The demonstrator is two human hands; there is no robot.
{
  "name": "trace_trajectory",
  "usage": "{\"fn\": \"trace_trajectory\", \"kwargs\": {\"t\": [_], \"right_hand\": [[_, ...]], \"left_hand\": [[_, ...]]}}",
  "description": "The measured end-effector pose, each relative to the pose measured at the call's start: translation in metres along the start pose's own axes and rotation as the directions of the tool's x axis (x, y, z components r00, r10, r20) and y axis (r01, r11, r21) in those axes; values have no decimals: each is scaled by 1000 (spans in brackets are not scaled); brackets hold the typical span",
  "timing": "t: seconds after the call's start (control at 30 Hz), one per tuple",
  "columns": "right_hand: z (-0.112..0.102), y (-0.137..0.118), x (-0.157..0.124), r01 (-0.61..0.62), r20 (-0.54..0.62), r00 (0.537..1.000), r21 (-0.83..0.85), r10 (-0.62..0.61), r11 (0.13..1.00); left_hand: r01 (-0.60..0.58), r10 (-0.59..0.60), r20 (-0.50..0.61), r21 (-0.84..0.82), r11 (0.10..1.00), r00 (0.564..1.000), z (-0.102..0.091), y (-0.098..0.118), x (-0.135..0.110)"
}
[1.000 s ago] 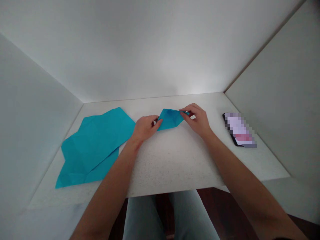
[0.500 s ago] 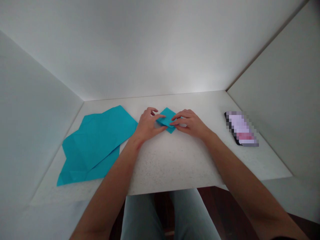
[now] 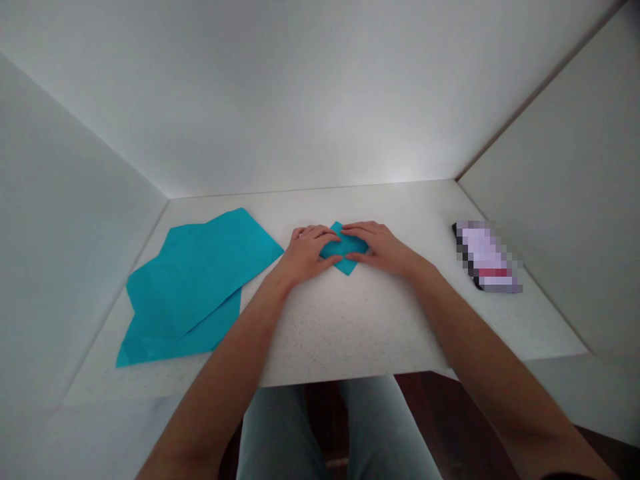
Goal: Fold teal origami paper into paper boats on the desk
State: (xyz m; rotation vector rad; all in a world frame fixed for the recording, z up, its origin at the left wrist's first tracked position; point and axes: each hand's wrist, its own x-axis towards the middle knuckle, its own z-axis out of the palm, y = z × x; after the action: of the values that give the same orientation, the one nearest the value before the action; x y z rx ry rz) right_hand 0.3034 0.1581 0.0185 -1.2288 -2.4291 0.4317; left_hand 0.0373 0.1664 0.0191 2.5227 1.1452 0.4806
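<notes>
Larger turquoise paper [image 3: 200,267], laid on white tabletop [image 3: 320,333]. Left hand [image 3: 306,255], thumb and fingers parted, rested on small folded paper [image 3: 346,247], centred between hands; edges are best aligned and pressed evenly. Right hand [image 3: 383,248], likewise spread. Phone [image 3: 484,253], set apart.

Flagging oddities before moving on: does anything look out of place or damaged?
The phone on the right looks odd: blocky pixels cover it. The teal paper on the left is creased, its outline uneven. No spill or tear shows.
</notes>
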Motion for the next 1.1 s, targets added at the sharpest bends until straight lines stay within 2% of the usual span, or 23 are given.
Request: {"fn": "trace_trajectory", "kwargs": {"t": [0.23,0.37,0.47,0.57,0.67,0.8,0.97,1.1], "right_hand": [[8,0,-5,-61,157,984,-137,83,989],[9,2,-7,-70,177,979,-194,105,978],[2,6,-10,-74,136,985,-196,102,978],[-9,8,-13,-80,0,997,-174,82,981],[-16,8,-11,-111,-119,989,-155,93,982],[-14,10,-5,-111,-75,992,-96,104,989],[-15,16,-6,-61,-15,998,37,62,997],[-24,19,-15,-27,30,999,161,23,987]], "left_hand": [[19,-29,106,100,995,994,4,5,-4],[36,-53,118,137,990,992,1,5,-4],[36,-52,118,135,990,992,1,4,-4],[22,-32,101,102,995,994,1,3,-5],[18,-24,55,97,995,998,2,3,-5],[28,-30,25,87,996,999,-1,6,-4],[-67,70,115,-37,997,991,-10,9,-4],[-72,80,80,-99,992,994,-16,6,-5]]}}
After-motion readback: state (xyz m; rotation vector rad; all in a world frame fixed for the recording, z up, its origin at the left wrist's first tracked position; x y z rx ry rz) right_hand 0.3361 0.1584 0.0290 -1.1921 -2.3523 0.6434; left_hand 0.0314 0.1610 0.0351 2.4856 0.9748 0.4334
